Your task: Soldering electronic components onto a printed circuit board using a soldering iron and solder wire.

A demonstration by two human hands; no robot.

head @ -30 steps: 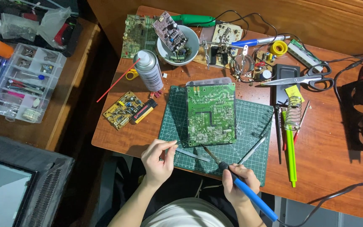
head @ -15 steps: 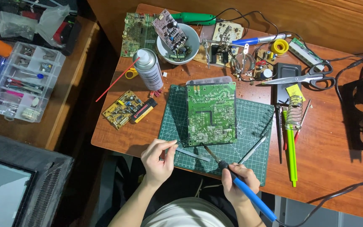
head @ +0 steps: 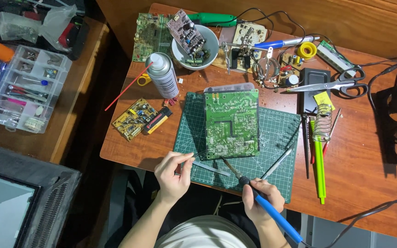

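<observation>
Wooden bench [head: 373, 193] carries a green cutting mat [head: 272, 138] at its near edge; green circuit board [head: 232, 123] lies flat on the mat; right hand [head: 262, 200] is closed around a blue-handled soldering iron [head: 272, 212], tip at the board's near edge; left hand [head: 174, 171] pinches a thin solder wire [head: 200, 155] towards the same edge.

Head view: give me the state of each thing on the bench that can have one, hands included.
Left hand: pinching thin solder wire near the board's edge.
Right hand: gripping the blue soldering iron, tip at the board.
Green circuit board: flat on the cutting mat, solder side up.
Spray can: lying tilted, red straw fitted.
Scissors: nearly closed.
Organizer box: lid shut.
</observation>
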